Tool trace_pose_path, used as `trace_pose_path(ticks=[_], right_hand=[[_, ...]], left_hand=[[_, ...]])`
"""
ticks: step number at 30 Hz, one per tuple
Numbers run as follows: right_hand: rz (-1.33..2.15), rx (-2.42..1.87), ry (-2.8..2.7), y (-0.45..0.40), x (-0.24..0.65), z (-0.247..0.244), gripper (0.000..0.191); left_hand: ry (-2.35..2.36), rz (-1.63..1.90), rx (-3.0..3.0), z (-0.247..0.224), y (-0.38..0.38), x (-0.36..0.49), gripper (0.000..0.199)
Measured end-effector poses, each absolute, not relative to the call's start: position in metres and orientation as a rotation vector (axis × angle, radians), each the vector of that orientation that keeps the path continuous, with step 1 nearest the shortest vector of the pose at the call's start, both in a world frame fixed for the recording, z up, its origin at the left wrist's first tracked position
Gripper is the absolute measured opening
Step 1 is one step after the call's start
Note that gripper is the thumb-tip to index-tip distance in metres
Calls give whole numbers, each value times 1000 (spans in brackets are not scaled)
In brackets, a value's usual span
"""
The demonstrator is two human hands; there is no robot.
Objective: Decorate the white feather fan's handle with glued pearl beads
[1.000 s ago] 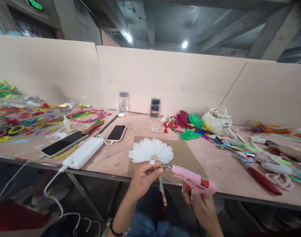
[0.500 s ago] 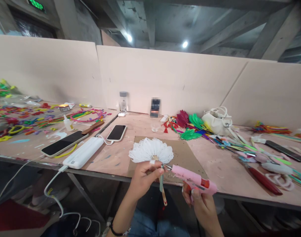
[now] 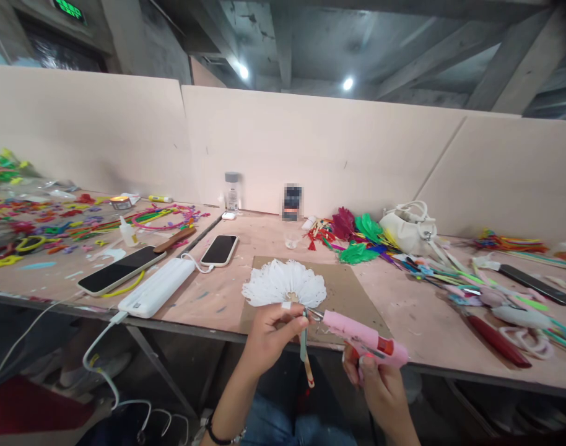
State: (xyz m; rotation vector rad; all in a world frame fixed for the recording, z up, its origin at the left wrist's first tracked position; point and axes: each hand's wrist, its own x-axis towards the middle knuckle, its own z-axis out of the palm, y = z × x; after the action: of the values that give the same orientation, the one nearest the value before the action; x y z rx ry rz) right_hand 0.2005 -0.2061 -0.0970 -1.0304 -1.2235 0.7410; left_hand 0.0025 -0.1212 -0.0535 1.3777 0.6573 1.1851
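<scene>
Pinched between thumb and forefinger of my left hand (image 3: 276,331) is a narrow pale grey-green strip (image 3: 304,345), hanging downward; its exact kind I cannot make out. My right hand (image 3: 378,378) is wrapped round the grip of a pink hot glue gun (image 3: 357,331). The gun points left, its metal nozzle at the top of the strip, close to my left fingertips. Just beyond the fingers a white scalloped fan (image 3: 285,282) lies spread out, and its wooden handle (image 3: 309,375) reaches past the table edge toward me. My left hand hides part of the fan's base.
Under the fan lies a brown cardboard sheet (image 3: 357,294). To the left are a phone (image 3: 220,250), a white power bank (image 3: 157,288) with cables and a larger phone (image 3: 120,271). Coloured feathers (image 3: 357,238), a white bag (image 3: 408,229) and a red-handled tool (image 3: 499,341) lie right. A candle (image 3: 121,202) burns at back left.
</scene>
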Motion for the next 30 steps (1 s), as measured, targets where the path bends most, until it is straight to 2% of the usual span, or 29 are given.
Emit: trace_pose_path(ticks=[13, 23, 30], right_hand=[[706, -1054, -1164, -207, 201, -106, 56], [764, -1033, -1189, -212, 209, -115, 62], [518, -1080, -1066, -220, 242, -89, 43]], left_hand=[[673, 1251, 1405, -56, -120, 3, 33], [721, 1337, 1399, -56, -120, 4, 27], [697, 1354, 1338, -52, -120, 2, 30]])
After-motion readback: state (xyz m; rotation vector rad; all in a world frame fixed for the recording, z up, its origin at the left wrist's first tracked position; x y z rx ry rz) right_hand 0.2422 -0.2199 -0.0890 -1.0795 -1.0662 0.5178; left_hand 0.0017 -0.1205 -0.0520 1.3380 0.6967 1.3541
